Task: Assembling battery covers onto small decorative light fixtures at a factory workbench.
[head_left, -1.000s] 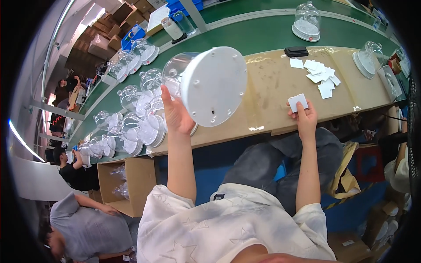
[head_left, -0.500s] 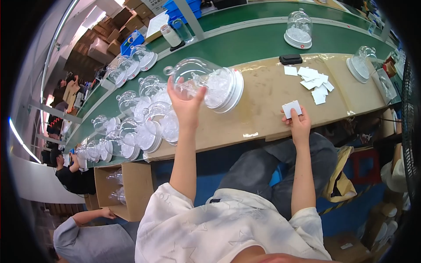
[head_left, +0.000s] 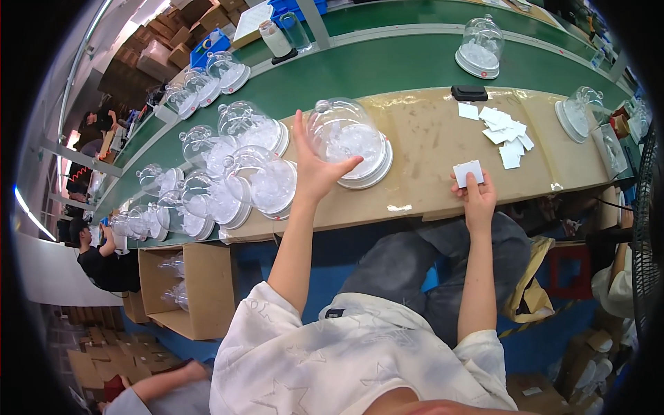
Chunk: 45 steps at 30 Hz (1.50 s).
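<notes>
A clear glass-like dome (head_left: 340, 119) on a round white base (head_left: 366, 169) stands on the cardboard sheet, with white and clear pieces inside. My left hand (head_left: 317, 174) is open at its near left side, thumb and fingers spread; whether the skin still touches the dome I cannot tell. My right hand (head_left: 477, 197) is closed on a small white square card (head_left: 468, 173), pinched under the thumb above the front edge of the cardboard. Beyond it lies a loose pile of similar white cards (head_left: 503, 128).
More domes on white bases (head_left: 273, 187) crowd the left of the bench. Single domes stand at the back (head_left: 478, 52) and far right (head_left: 575, 114). A black case (head_left: 469, 93) lies by the cards. An open carton (head_left: 211, 290) with domes sits below left, near another person's arm (head_left: 169, 379).
My left hand has set the tilted dome down on the cardboard and loosened its fingers. My right hand keeps its card. The person at lower left has moved away from the carton.
</notes>
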Available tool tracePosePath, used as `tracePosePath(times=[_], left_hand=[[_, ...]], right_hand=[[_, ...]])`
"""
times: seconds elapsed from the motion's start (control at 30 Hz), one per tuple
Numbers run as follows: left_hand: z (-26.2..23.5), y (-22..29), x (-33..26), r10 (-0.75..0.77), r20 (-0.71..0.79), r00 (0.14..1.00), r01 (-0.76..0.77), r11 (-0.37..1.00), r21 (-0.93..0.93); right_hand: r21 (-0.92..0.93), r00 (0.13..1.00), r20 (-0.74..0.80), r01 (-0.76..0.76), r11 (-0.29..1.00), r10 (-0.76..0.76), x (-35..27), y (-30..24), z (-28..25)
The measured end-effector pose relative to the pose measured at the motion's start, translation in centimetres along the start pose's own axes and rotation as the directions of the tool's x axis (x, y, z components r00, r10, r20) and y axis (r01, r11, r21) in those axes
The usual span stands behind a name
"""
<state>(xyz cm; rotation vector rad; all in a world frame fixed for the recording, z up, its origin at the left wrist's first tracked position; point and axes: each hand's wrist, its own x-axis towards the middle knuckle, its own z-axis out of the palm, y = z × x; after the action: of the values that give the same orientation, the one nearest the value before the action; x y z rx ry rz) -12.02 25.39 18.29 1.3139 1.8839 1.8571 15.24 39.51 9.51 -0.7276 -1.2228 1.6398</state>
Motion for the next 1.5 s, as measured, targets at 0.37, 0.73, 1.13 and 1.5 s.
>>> tracePosePath(times=[0.37,0.73,1.13,1.5], left_hand=[[0.0,-3.1,-1.1,0.081,0.088,0.993,-0.074,0.995,-0.074],[0.0,-4.5,-2.6,-0.057,0.062,0.996,0.062,0.993,-0.096],[0.5,-1.9,-3.7,0.090,0.023,0.996,-0.091,0.995,0.036],[0.4,-4.0,-6.0,0.223,0.006,0.975,-0.219,0.962,-0.162]], right_hand=[[-0.020,1.000,-0.003,0.002,1.000,-0.002,0.2,0.4,-0.1],[-0.056,0.995,-0.099,0.012,0.998,-0.018,0.0,0.5,0.4],[-0.088,0.990,-0.134,0.028,0.996,-0.039,-0.2,0.7,0.6],[-0.069,0.992,-0.122,0.033,0.997,-0.041,0.0,0.6,0.8]])
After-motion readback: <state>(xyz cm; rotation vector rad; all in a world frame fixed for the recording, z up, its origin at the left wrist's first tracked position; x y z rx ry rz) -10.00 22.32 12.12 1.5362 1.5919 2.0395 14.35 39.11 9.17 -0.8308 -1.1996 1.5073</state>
